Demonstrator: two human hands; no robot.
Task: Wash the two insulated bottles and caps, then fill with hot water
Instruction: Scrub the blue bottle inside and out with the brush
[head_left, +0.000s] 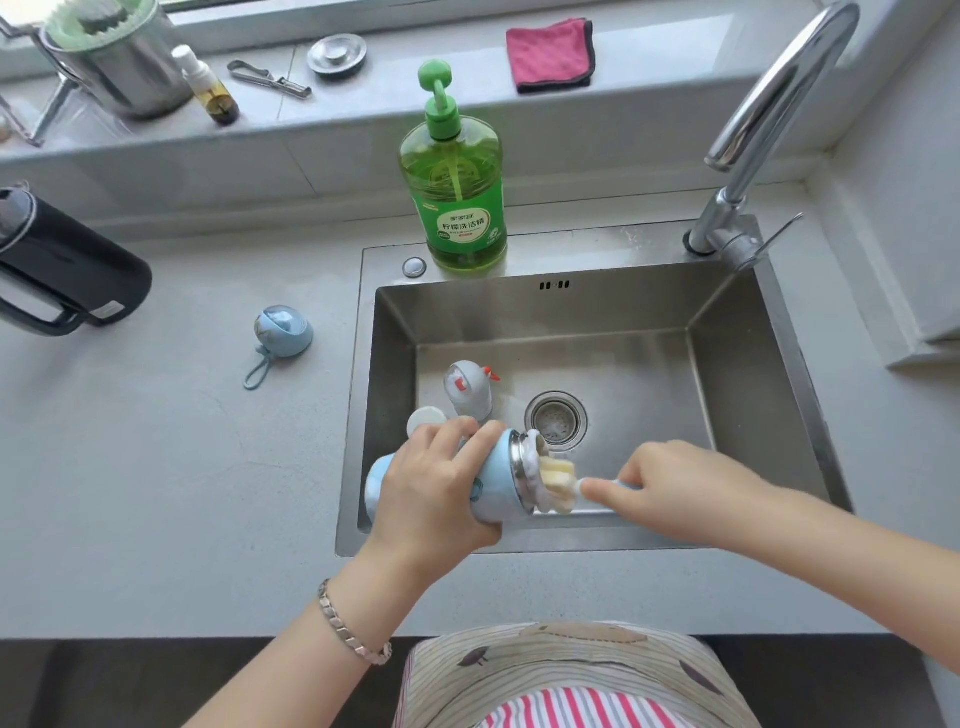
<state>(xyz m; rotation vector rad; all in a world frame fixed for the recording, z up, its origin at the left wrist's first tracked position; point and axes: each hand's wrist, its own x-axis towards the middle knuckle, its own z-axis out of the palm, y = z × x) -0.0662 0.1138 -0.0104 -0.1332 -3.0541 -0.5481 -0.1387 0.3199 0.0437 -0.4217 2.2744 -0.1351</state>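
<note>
The grey table (171, 467) runs wide under everything, and sunk into it is the steel sink (753, 374), its drain (557, 420) open near the middle of the basin floor. The curved tap (769, 104) rises from the sink's far right corner. On the left of the table stands a black kettle (67, 270), tilted in this wide view. At the sink's back rim stands a green bottle of dish soap (457, 192) with a pump top. On the sill behind lie a pink cloth (550, 54), a steel pot (124, 62), a small oil bottle (210, 88), a sink strainer (336, 54) and a peeler (270, 79).

Over the sink's near left edge the left hand (431, 499) has its fingers wrapped tight round a light blue insulated bottle (501, 483), held on its side with its steel mouth pointing right. The right hand (675, 493) is closed on the handle of a bottle brush (558, 480), whose yellow sponge head sits in the foamy mouth of the bottle. A metal bracelet (345, 631) circles the left wrist.

In the basin, just behind the left hand, stands a grey cap (467, 389) with red parts, touching or nearly touching a white round piece (426, 418) partly hidden by the fingers. Out on the table, left of the sink, rests a blue cap (283, 332) with a loop strap.
</note>
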